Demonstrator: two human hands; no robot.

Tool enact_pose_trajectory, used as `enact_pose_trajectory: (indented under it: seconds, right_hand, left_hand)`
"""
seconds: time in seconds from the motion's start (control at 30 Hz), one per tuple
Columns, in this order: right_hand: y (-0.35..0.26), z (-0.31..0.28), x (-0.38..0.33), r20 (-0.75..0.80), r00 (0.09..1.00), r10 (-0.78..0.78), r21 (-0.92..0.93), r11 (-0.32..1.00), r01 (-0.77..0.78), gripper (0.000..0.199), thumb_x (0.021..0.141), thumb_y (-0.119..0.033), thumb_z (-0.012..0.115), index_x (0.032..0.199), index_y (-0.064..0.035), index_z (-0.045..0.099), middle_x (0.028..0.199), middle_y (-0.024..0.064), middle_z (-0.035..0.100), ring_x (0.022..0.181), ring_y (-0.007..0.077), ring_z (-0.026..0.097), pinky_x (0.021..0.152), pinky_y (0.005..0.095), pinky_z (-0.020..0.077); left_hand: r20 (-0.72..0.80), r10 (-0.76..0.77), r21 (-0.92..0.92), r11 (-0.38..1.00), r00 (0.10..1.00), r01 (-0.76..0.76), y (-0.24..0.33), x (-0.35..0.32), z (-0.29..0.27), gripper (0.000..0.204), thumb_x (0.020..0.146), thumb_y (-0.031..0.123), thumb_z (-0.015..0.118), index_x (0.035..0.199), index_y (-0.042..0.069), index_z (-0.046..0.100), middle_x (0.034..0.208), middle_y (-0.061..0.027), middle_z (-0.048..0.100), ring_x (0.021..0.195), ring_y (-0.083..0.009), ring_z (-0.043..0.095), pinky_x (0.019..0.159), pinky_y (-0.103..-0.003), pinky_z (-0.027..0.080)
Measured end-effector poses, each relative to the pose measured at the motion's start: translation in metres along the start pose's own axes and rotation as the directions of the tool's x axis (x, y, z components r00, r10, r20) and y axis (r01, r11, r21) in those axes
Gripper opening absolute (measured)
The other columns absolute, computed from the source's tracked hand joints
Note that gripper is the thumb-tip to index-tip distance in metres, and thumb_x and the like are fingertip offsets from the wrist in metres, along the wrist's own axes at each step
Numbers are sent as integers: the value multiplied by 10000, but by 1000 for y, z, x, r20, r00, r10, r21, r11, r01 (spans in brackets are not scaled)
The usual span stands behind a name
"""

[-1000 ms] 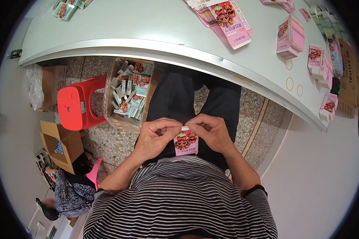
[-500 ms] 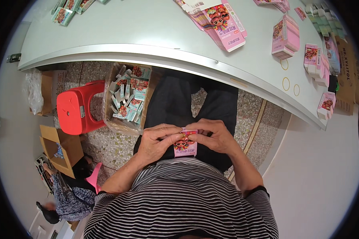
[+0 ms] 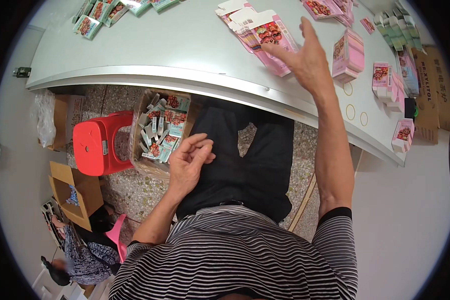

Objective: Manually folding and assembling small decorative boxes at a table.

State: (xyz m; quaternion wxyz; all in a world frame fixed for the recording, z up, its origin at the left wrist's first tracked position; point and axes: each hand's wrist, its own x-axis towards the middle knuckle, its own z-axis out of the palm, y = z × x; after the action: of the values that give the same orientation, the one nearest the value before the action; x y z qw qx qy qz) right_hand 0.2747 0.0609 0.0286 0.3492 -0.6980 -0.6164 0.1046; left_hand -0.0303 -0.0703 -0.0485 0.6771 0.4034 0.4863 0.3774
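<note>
Pink cartons (image 3: 271, 36) lie fanned — right hand (image 3: 309, 62) spread nearby.

A: Specify the upper garment.
B: Shirt (image 3: 235, 260): narrow black and pale stripes, gathered in folds at the waist; located well below the left fingers (image 3: 197, 143) and right fingers (image 3: 309, 34).
A: Sleeves?
B: Short and striped. The right sleeve (image 3: 339, 240) ends in a plain black band (image 3: 335, 214), beyond the bare forearm (image 3: 332, 155) from the right fingers.
A: Lower garment?
B: Trousers (image 3: 240, 177): plain black, both legs, just beside the left fingers.
</note>
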Motion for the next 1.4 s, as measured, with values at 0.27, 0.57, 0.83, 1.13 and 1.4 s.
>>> enact_pose_trajectory:
  seconds: [0.27, 0.57, 0.83, 1.13, 1.4]
  right_hand:
    - [13, 29, -3, -39, 996, 77, 50, 996, -75, 991, 711, -513, 818, 1387, 92, 419, 1321, 340, 521, 1224, 421, 543, 1028, 441, 430]
    - [13, 40, -12, -88, 994, -67, -85, 995, 60, 989, 710, -505, 824, 1414, 39, 391, 1323, 281, 525, 1212, 400, 534, 1025, 451, 428]
    - [-3, 14, -33, -198, 980, -36, 261, 961, 88, 974, 733, -262, 856, 1477, 19, 294, 1409, 262, 430, 1284, 335, 485, 1070, 405, 409]
    - [-60, 55, -163, 219, 975, 34, 886, 411, -213, 1096, 720, -200, 873, 1531, 5, 164, 1431, 194, 396, 1335, 277, 429, 1092, 387, 373]
    - [-58, 63, -190, 282, 959, 39, 772, 584, -251, 989, 752, -163, 851, 1514, -27, 236, 1341, 185, 509, 1281, 296, 483, 1081, 408, 370]
  left_hand:
    - [41, -21, 21, 1000, 999, 21, -9, 4, -4, 297, 964, 76, 625, 1240, -24, 582, 1066, -117, 702, 825, -153, 694, 725, -263, 572]
    - [30, -45, 1, 999, 999, 45, -14, 9, 1, 290, 944, 72, 661, 1212, -21, 603, 1024, -91, 699, 807, -116, 676, 727, -234, 557]
    - [33, 25, -28, 999, 999, -24, -5, 16, 2, 408, 935, 89, 671, 1298, -32, 530, 1152, -137, 661, 898, -177, 687, 767, -286, 577]
    - [460, 144, -235, 971, 876, -37, 53, 58, 29, 1224, 525, 210, 981, 1503, -26, 284, 1485, -144, 428, 1340, -215, 444, 1115, -352, 355]
    - [430, 106, 15, 992, 897, -124, 34, 50, 24, 850, 581, 66, 921, 1317, -30, 507, 1208, -99, 617, 1077, -179, 605, 938, -314, 502]
